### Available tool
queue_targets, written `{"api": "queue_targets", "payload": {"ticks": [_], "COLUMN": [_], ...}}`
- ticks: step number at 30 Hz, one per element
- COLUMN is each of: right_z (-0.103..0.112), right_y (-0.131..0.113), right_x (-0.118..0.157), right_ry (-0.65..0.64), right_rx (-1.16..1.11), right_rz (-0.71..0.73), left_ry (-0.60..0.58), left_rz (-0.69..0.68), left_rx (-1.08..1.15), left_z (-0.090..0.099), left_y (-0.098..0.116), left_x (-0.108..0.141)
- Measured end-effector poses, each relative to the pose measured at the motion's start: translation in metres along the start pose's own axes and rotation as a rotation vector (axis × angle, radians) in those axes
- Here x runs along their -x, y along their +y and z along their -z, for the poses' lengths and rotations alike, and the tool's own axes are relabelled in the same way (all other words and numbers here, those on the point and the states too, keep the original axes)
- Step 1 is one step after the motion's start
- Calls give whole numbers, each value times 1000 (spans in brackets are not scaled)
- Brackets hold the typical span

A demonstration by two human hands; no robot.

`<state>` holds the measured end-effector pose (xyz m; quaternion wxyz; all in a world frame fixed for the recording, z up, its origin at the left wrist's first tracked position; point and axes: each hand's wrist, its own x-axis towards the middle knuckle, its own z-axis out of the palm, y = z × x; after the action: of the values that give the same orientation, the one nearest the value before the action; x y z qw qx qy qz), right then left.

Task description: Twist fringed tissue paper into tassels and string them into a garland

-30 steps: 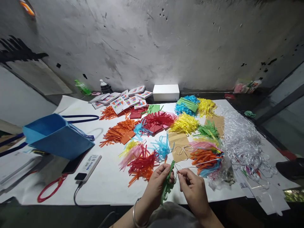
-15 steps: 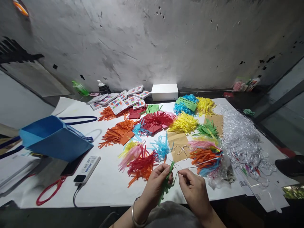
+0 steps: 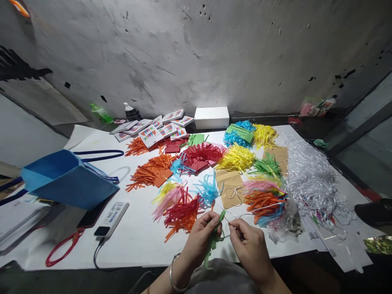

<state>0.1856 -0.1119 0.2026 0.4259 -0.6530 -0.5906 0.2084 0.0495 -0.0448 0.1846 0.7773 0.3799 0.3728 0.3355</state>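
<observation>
Green fringed tissue tassel (image 3: 212, 245) sits at the near edge of the scene, right of centre, pinched between the left hand's (image 3: 202, 234) thumb and fingers, its narrow end pointing up and its strips hanging below. The right hand (image 3: 249, 239), just to the right and apart from the left, has thumb and forefinger closed on a thin strand (image 3: 227, 220) beside the tassel's upper end. Farther off lie a light blue tassel (image 3: 208, 188) and a brown paper sheet (image 3: 225, 179) with looped white string (image 3: 234, 192) on it. Left of the hands is a red tassel (image 3: 183, 210); right of them, an orange fringed bundle (image 3: 260, 202). A blue bag (image 3: 70, 183) lies far left; a silvery ribbon heap (image 3: 309, 175) covers the right side.
</observation>
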Motion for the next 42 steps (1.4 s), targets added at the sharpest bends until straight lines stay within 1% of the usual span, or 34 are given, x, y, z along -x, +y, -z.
{"api": "queue_targets", "payload": {"ticks": [2,4,6,8,10,13,16,19,20,23,26,28,30,33,36,38,42], "right_z": [0,1,2,3,3,3,3,3,3,2,0,0,1,4,6,4,-1], "right_y": [0,-1,-1,0,1,4,9,14,16,20,20,18,15,12,12,13,15], "right_x": [-1,-2,-3,-4,-4,-4,-4,-5,-5,-5,-4,-2,-1,0,1,1,1], "right_ry": [7,-30,-67,-74,-95,-188,-242,-357,-377,-365,-394,-350,-276,-259,-272,-285,-303], "right_rx": [2,-15,-47,-94,-188,-365,-408,-493,-521,-567,-646,-605,-486,-389,-422,-478,-630], "right_rz": [-12,-22,-57,-124,-210,-321,-366,-427,-452,-497,-519,-486,-412,-352,-383,-415,-526], "left_ry": [2,3,-6,-25,-31,-20,-30,-45,-56,-96,-127,-136,-134,-118,-115,-130,-147], "left_rz": [-17,-55,-121,-193,-249,-300,-326,-336,-338,-334,-293,-237,-168,-102,-91,-100,-147], "left_rx": [-46,-122,-242,-383,-496,-593,-649,-672,-684,-715,-691,-621,-515,-383,-377,-422,-532], "left_z": [1,2,3,4,5,8,10,12,12,13,14,15,15,14,14,13,14], "left_y": [0,0,-1,-1,-1,-1,-2,-3,-3,2,6,7,5,2,2,4,9], "left_x": [0,0,1,3,3,4,4,5,5,6,7,7,7,8,9,10,12]}}
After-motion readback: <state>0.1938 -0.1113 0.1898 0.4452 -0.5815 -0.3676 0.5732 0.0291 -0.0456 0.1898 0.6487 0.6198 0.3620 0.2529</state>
